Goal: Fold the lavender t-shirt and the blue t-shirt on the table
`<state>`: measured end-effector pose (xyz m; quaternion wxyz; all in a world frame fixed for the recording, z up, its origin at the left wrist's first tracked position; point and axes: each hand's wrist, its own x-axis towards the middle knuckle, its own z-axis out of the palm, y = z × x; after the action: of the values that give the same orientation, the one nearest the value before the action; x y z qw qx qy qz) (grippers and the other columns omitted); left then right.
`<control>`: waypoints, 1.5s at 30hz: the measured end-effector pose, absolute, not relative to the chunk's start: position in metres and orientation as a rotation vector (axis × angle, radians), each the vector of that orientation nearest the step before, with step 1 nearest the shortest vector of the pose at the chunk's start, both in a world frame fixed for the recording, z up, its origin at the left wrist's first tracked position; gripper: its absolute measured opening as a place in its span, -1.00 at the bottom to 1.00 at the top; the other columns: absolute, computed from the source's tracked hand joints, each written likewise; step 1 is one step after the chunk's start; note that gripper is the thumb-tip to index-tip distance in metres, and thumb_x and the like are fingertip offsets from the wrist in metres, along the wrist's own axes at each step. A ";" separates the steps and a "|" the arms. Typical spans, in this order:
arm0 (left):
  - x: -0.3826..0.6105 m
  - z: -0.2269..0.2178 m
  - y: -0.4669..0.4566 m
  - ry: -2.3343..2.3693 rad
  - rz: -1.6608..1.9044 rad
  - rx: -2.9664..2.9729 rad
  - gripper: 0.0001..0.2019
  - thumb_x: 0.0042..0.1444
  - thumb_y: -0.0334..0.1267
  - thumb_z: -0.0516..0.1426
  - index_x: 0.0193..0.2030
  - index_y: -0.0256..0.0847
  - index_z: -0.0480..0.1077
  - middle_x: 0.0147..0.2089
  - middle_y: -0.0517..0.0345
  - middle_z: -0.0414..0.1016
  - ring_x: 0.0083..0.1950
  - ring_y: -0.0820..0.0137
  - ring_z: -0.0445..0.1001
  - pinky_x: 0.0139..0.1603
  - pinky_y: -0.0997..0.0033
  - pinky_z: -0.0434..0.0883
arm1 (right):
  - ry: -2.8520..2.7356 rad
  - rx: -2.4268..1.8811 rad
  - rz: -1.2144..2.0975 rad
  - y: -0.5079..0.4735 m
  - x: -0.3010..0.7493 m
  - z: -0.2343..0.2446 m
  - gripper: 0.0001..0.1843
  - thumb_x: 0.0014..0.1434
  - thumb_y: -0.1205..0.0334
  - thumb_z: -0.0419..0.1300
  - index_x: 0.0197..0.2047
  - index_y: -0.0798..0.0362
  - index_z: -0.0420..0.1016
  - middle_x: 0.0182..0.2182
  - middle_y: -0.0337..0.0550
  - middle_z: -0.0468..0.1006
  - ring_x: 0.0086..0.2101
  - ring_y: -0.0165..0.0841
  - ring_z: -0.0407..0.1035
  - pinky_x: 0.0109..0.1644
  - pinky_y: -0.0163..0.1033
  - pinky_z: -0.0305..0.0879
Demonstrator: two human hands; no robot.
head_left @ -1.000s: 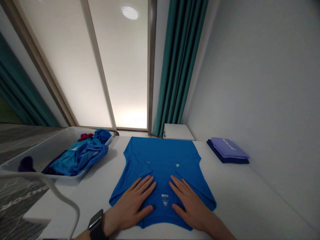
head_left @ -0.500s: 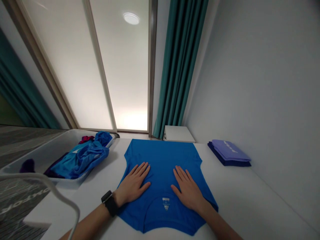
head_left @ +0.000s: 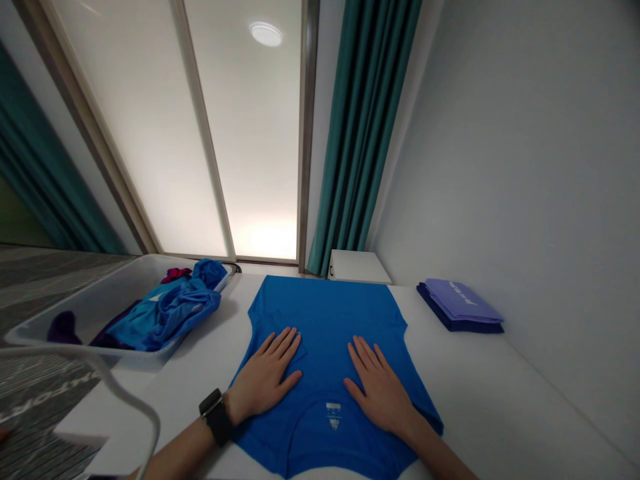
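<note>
A blue T-shirt lies spread on the white table, its neckline and a small white label print toward me. My left hand, with a black watch on the wrist, rests flat on the shirt's left half. On the right half, my right hand also lies flat. Fingers on both hands are stretched out and touch the fabric, holding nothing.
At the left stands a translucent plastic bin with crumpled clothes in it. Folded purple and navy clothes sit at the right by the wall. A white cabinet stands beyond the table. A pale cable crosses the lower left.
The view has shifted slightly. Both hands stay flat on the shirt in nearly the same spots, and the shirt keeps its shape.
</note>
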<state>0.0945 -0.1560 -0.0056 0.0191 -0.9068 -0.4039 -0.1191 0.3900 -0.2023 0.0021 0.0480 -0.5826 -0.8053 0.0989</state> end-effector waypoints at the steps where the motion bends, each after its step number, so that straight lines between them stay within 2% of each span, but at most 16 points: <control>1: 0.094 -0.005 -0.158 -1.254 -0.374 -2.811 -0.34 0.34 0.11 -0.12 0.47 -0.04 -0.24 0.47 0.10 -0.07 0.44 0.18 0.02 0.40 0.08 0.03 | -2.458 -1.780 0.310 -0.204 0.390 0.003 -0.22 0.33 -0.26 -0.28 0.45 0.01 -0.23 0.42 -0.18 -0.27 0.38 -0.17 -0.33 0.43 0.04 -0.40; 13: 0.094 -0.005 -0.167 -1.272 -0.339 -2.795 -0.32 0.34 0.10 -0.12 0.47 -0.06 -0.27 0.47 0.08 -0.11 0.44 0.17 0.01 0.40 0.08 0.04 | -2.444 -1.769 0.328 -0.211 0.390 0.004 -0.23 0.33 -0.24 -0.25 0.45 0.00 -0.20 0.42 -0.18 -0.27 0.38 -0.17 -0.34 0.43 0.03 -0.44; 20: 0.092 0.007 -0.148 -1.303 -0.315 -2.828 -0.38 0.35 0.11 -0.16 0.46 -0.07 -0.12 0.46 0.08 -0.05 0.45 0.20 0.00 0.41 0.07 0.01 | -2.456 -1.699 0.393 -0.196 0.398 0.016 -0.27 0.34 -0.21 -0.24 0.45 -0.07 -0.23 0.42 -0.23 -0.22 0.38 -0.24 -0.30 0.43 0.03 -0.42; 23: 0.089 0.012 -0.122 -1.368 -0.332 -2.789 -0.37 0.35 0.12 -0.17 0.45 -0.14 -0.04 0.46 0.05 -0.05 0.46 0.20 -0.03 0.42 0.08 -0.03 | -2.466 -1.701 0.323 -0.172 0.406 0.021 -0.26 0.34 -0.22 -0.25 0.45 -0.01 -0.16 0.41 -0.18 -0.14 0.37 -0.25 -0.28 0.43 0.03 -0.41; 26: 0.083 0.010 -0.089 -1.454 -0.345 -2.779 -0.37 0.33 0.12 -0.16 0.43 -0.19 0.03 0.45 0.01 0.01 0.45 0.20 0.00 0.40 0.13 0.03 | -2.473 -1.755 0.271 -0.139 0.420 0.018 -0.24 0.34 -0.21 -0.27 0.43 0.08 -0.07 0.40 -0.08 -0.07 0.37 -0.24 -0.21 0.42 0.02 -0.33; 30: 0.071 0.005 -0.048 -1.556 -0.329 -2.740 -0.38 0.32 0.09 -0.16 0.41 -0.18 0.08 0.44 0.03 0.05 0.45 0.22 0.01 0.41 0.15 -0.02 | -2.416 -1.832 0.106 -0.096 0.447 0.005 -0.27 0.34 -0.16 -0.29 0.41 0.09 0.03 0.38 -0.02 0.02 0.35 -0.23 -0.13 0.41 0.03 -0.29; 34: 0.060 0.010 -0.019 -1.777 -0.235 -2.659 -0.37 0.32 0.08 -0.19 0.41 -0.22 0.07 0.45 -0.01 0.01 0.46 0.20 -0.04 0.42 0.11 -0.07 | -2.357 -1.986 0.045 -0.069 0.469 -0.003 -0.24 0.33 -0.17 -0.30 0.41 0.14 0.01 0.39 -0.03 -0.01 0.36 -0.22 -0.16 0.41 0.02 -0.30; 38: 0.055 0.011 -0.009 -2.010 -0.059 -2.614 -0.35 0.32 0.08 -0.21 0.43 -0.24 0.00 0.47 -0.04 -0.11 0.48 0.20 -0.12 0.41 0.08 -0.11 | -2.302 -2.092 0.150 -0.059 0.478 -0.012 -0.19 0.32 -0.19 -0.31 0.43 0.18 -0.06 0.40 -0.02 -0.08 0.37 -0.22 -0.22 0.40 0.00 -0.26; 45: 0.052 0.000 -0.014 -2.078 -0.090 -2.554 -0.36 0.33 0.08 -0.25 0.44 -0.22 -0.04 0.48 -0.06 -0.15 0.49 0.19 -0.18 0.39 -0.03 -0.14 | -2.276 -2.133 0.174 -0.060 0.483 -0.025 -0.19 0.31 -0.21 -0.29 0.44 0.16 -0.12 0.41 -0.04 -0.14 0.37 -0.23 -0.29 0.41 -0.01 -0.33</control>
<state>0.0520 -0.0141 0.0000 -0.0762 -0.7731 -0.6291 -0.0271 0.4828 -0.0598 -0.0251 0.0086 -0.6826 -0.7286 0.0558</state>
